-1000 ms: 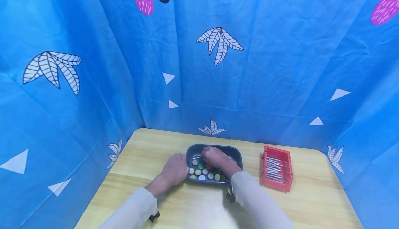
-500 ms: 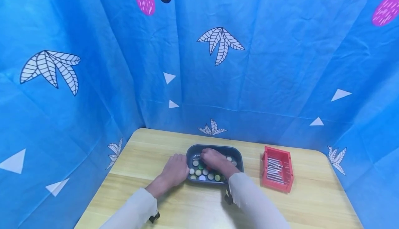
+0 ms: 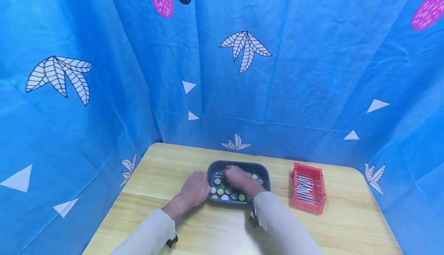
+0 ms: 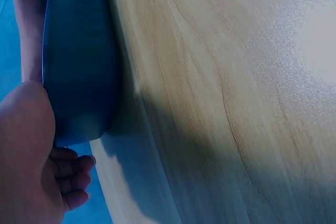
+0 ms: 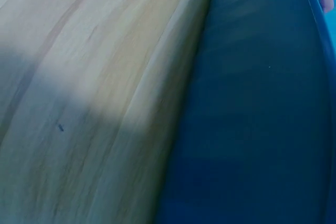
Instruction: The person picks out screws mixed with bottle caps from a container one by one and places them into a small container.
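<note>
A dark oblong tray (image 3: 239, 204) on the table holds several round discs (image 3: 224, 197), pale, green and lilac ones among them. My left hand (image 3: 195, 188) grips its left end; in the left wrist view, curled fingers (image 4: 73, 179) show beneath the tray's end. Over the tray, my right hand (image 3: 237, 176) reaches in with its fingers bent down. A slim silvery piece (image 3: 219, 176) touches or lies beside its fingertips; whether they pinch it is hidden. The right wrist view shows mostly the tray's outer wall (image 5: 252, 108).
To the right stands a red bin (image 3: 309, 206) with several thin silvery rods (image 3: 304, 188) in it. The light wood table (image 3: 222, 228) is bordered by a blue patterned curtain (image 3: 243, 104) at the back and sides.
My right hand and forearm have shifted slightly left over the tray, uncovering a few discs at its right side. The left hand has stayed on the tray's end.
</note>
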`<action>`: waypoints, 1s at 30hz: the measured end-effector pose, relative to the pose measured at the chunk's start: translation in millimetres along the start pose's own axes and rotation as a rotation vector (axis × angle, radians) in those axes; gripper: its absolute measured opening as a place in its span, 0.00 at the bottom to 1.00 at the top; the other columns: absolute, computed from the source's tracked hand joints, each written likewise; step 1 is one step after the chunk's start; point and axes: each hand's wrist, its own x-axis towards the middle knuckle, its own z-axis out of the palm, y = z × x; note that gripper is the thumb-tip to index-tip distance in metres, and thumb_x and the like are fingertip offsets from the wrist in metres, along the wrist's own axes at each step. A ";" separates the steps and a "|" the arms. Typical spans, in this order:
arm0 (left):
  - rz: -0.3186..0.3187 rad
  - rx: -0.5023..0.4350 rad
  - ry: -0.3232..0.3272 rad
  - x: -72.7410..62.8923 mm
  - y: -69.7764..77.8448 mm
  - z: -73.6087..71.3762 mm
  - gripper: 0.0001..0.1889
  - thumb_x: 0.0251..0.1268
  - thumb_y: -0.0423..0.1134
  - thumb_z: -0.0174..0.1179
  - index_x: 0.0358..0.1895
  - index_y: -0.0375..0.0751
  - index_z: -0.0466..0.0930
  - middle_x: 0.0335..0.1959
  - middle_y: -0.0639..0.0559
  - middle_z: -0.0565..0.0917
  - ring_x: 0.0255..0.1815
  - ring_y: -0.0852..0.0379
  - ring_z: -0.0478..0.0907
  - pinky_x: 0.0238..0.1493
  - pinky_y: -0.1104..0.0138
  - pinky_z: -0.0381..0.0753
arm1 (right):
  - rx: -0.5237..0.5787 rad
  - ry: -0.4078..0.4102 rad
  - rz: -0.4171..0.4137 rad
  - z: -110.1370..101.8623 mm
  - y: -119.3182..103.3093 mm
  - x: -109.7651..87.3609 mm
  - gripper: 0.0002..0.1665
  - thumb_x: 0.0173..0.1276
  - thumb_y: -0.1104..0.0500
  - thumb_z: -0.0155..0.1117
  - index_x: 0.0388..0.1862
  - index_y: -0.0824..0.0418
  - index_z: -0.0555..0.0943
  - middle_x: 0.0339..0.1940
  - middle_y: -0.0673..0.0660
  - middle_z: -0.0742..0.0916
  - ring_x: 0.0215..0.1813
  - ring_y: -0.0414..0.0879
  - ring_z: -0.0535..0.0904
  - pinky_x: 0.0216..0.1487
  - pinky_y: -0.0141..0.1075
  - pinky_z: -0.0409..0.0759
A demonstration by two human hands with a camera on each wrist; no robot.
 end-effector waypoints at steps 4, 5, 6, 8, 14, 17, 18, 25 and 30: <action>0.005 0.002 -0.004 0.7 0.2 -0.3 0.18 0.72 0.46 0.52 0.50 0.32 0.78 0.35 0.47 0.76 0.37 0.51 0.68 0.47 0.57 0.72 | -0.062 0.052 -0.065 3.4 3.0 -1.7 0.10 0.74 0.60 0.60 0.44 0.52 0.88 0.40 0.49 0.84 0.39 0.42 0.78 0.41 0.36 0.82; 0.007 0.006 -0.007 0.7 0.3 -0.4 0.18 0.73 0.46 0.52 0.50 0.32 0.78 0.35 0.47 0.76 0.37 0.51 0.68 0.47 0.58 0.72 | -0.078 0.067 -0.084 3.5 3.6 -2.3 0.10 0.73 0.61 0.60 0.45 0.52 0.88 0.40 0.49 0.84 0.40 0.42 0.79 0.43 0.36 0.83; 0.008 0.008 -0.008 0.6 0.4 -0.6 0.18 0.72 0.46 0.52 0.50 0.32 0.78 0.35 0.47 0.76 0.37 0.51 0.68 0.46 0.58 0.72 | -0.088 0.082 -0.101 3.2 4.0 -3.1 0.10 0.72 0.61 0.61 0.45 0.53 0.88 0.41 0.50 0.85 0.41 0.42 0.80 0.44 0.36 0.84; 0.012 0.017 -0.006 0.4 0.4 -0.4 0.18 0.72 0.45 0.52 0.48 0.32 0.78 0.34 0.47 0.75 0.36 0.51 0.67 0.45 0.58 0.72 | -0.100 0.109 -0.130 2.1 4.7 -4.7 0.10 0.72 0.62 0.62 0.45 0.54 0.89 0.41 0.50 0.86 0.41 0.42 0.81 0.45 0.35 0.84; 0.019 0.014 -0.005 0.2 0.4 0.0 0.17 0.72 0.45 0.52 0.47 0.32 0.78 0.33 0.48 0.75 0.35 0.51 0.67 0.44 0.58 0.71 | -0.098 0.167 -0.217 -3.0 7.2 -9.1 0.10 0.70 0.64 0.63 0.41 0.55 0.90 0.37 0.49 0.86 0.40 0.41 0.81 0.43 0.32 0.83; 0.013 0.017 -0.007 0.9 -0.2 0.4 0.17 0.72 0.45 0.52 0.47 0.32 0.78 0.33 0.47 0.75 0.36 0.51 0.67 0.44 0.58 0.72 | -0.083 0.183 -0.243 -4.5 9.1 -10.4 0.10 0.69 0.64 0.63 0.42 0.55 0.90 0.38 0.49 0.86 0.40 0.40 0.81 0.42 0.31 0.83; 0.010 0.016 -0.007 1.2 -0.4 0.7 0.17 0.72 0.45 0.52 0.47 0.32 0.78 0.34 0.47 0.75 0.36 0.51 0.67 0.45 0.57 0.72 | -0.074 0.184 -0.249 -5.2 9.7 -10.9 0.10 0.69 0.64 0.64 0.42 0.55 0.90 0.37 0.49 0.86 0.39 0.40 0.81 0.42 0.30 0.83; 0.007 0.002 -0.013 1.0 -0.9 2.1 0.17 0.72 0.45 0.52 0.48 0.32 0.78 0.34 0.46 0.75 0.37 0.50 0.68 0.46 0.56 0.72 | 0.018 0.171 -0.250 -13.9 13.0 -21.0 0.11 0.66 0.65 0.66 0.44 0.55 0.90 0.37 0.48 0.84 0.40 0.38 0.79 0.43 0.28 0.82; -0.004 0.003 -0.025 0.6 -0.8 2.3 0.18 0.72 0.45 0.52 0.50 0.31 0.78 0.36 0.46 0.76 0.38 0.50 0.68 0.47 0.56 0.72 | -0.004 0.236 -0.299 -22.7 14.1 -31.9 0.13 0.64 0.66 0.67 0.46 0.58 0.90 0.41 0.51 0.87 0.43 0.42 0.83 0.46 0.31 0.84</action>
